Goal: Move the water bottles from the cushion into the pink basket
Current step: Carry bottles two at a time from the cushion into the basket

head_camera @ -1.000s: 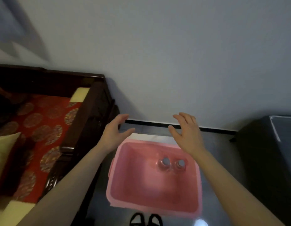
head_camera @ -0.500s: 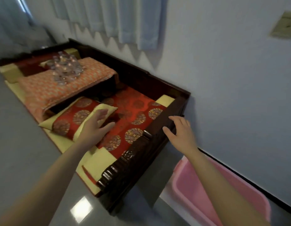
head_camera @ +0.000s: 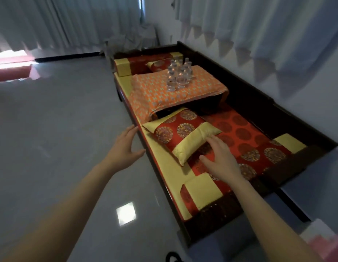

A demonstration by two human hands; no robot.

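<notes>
Several clear water bottles [head_camera: 178, 75] stand upright in a cluster on an orange patterned cushion [head_camera: 164, 93] at the far end of a dark wooden daybed [head_camera: 259, 103]. Only a corner of the pink basket [head_camera: 332, 246] shows at the lower right edge. My left hand [head_camera: 126, 148] hovers open over the floor beside the daybed's front edge. My right hand [head_camera: 221, 159] is open above the red seat cover, just below a red and yellow pillow [head_camera: 183, 135]. Both hands are empty and far short of the bottles.
Grey glossy floor [head_camera: 60, 138] spreads to the left. Pale curtains [head_camera: 259, 25] hang along the back and right walls. A second red and yellow pillow [head_camera: 158, 65] lies behind the bottles. Dark shoes [head_camera: 172, 257] show at the bottom edge.
The view has swung left, away from the pink basket with two bottles in it, along the daybed toward the bottles on the cushion. Both open hands travelled with it.
</notes>
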